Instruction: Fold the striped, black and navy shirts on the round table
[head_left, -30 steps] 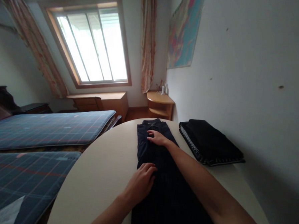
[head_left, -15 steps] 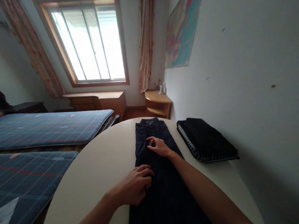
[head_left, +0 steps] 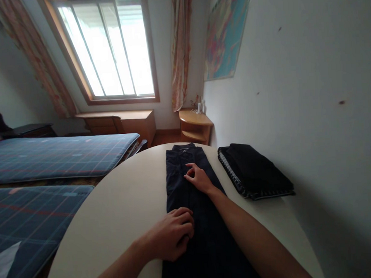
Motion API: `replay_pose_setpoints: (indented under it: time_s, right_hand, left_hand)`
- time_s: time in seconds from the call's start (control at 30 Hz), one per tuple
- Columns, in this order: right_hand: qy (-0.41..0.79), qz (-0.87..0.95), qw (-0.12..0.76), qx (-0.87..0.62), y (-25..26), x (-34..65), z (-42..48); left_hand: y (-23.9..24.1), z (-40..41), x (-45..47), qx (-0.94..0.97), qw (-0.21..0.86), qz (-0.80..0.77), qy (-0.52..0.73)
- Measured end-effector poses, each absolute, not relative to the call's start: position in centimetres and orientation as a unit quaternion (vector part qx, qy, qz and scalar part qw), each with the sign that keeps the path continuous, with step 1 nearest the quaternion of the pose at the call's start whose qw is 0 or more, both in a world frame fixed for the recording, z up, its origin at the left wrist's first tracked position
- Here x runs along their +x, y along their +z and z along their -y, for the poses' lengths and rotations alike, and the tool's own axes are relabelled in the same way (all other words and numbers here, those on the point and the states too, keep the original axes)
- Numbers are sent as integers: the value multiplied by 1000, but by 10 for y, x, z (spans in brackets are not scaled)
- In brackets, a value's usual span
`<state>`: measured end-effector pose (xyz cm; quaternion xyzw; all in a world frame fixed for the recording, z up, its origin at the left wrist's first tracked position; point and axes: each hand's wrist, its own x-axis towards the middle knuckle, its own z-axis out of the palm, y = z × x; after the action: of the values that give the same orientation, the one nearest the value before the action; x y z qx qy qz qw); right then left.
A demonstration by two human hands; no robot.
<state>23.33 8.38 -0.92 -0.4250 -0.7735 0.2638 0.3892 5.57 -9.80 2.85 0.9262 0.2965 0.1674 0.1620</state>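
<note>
A long, dark navy shirt (head_left: 206, 233) lies lengthwise on the round cream table (head_left: 114, 209), its collar at the far edge and its buttoned front facing up. My left hand (head_left: 176, 233) is over the shirt's left side, fingers curled in. Its fingertips are partly hidden, so whether they pinch the cloth cannot be told. Farther up, my right hand (head_left: 198, 177) hovers over or rests lightly on the front placket. Its thumb and index finger are bent toward each other with a gap between the tips.
A stack of folded dark clothes (head_left: 255, 170) lies at the table's right, beside the wall (head_left: 323, 148). Two plaid mattresses (head_left: 59, 158) are on the left. Beyond the table stand a wooden desk (head_left: 137, 120) and a corner shelf (head_left: 195, 118), below a window (head_left: 109, 51).
The thumb and index finger of my right hand have parted slightly. My left hand has shifted a little toward me, its fingers more curled. The view has tilted slightly; the shirt lies as before.
</note>
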Motion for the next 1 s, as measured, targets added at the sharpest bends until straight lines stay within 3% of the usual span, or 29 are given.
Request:
replay_pose_setpoints:
  time_s: [0.57,1.0]
  right_hand:
    - [289,744,452,-399,-7,233,-85]
    - [259,777,417,-395,-12,234,-88]
  left_hand:
    - [25,98,70,926,166,-269,207]
    - [30,107,77,935,189,-245,172]
